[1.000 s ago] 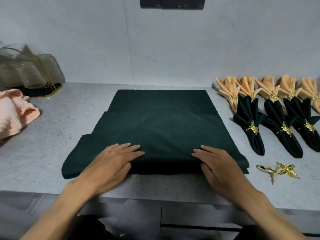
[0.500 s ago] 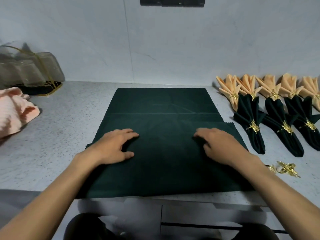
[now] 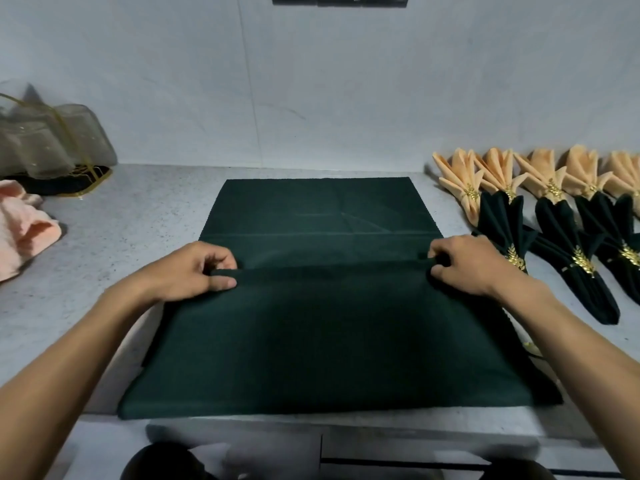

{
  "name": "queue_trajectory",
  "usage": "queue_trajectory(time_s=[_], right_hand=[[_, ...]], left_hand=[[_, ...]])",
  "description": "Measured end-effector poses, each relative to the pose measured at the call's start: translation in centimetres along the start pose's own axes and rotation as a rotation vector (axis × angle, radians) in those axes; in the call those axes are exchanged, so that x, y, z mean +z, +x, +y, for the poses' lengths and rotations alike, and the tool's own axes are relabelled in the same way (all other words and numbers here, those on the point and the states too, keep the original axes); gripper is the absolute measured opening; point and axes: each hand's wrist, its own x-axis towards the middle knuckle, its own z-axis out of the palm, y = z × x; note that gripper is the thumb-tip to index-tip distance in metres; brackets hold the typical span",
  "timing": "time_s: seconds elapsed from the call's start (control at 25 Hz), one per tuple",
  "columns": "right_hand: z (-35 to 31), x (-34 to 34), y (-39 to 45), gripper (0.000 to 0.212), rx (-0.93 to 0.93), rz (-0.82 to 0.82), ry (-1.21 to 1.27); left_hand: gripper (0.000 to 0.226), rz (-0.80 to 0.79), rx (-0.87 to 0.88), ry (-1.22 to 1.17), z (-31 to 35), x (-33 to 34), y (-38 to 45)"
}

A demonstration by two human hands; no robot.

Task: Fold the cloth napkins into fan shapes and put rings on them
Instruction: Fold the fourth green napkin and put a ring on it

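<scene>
The dark green napkin [image 3: 322, 327] is lying spread across the speckled counter [image 3: 114, 237], creased flat at its far half. My left hand [image 3: 194, 268] and right hand [image 3: 467, 265] are each pinching a raised pleat running across its middle.

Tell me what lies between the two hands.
Head view: only the dark green napkin, its raised pleat spanning from left hand to right hand.

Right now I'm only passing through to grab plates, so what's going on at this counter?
A person is pleating a dark green napkin on the counter. The left hand and right hand each pinch an end of a raised fold. Finished ringed fans, peach and green, lie to the right.
</scene>
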Motion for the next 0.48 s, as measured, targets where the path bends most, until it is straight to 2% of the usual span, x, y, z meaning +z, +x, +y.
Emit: queue_trajectory(time_s=[0.16,0.28,0.48], right_hand=[[1.6,0.7,0.6,0.028,0.088,-0.008,-0.102],[2.2,1.8,1.1,0.03,0.128,0.048,-0.089],[2.2,2.2,1.6,0.024,0.136,0.126,-0.046]], left_hand=[[0.026,0.204,-0.077,0.138,-1.2,-0.2,3.3],[0.026,0.238,-0.118,0.179,-1.4,0.4,4.5],[0.019,0.258,-0.163,0.301,-2.1,1.0,5.0]])
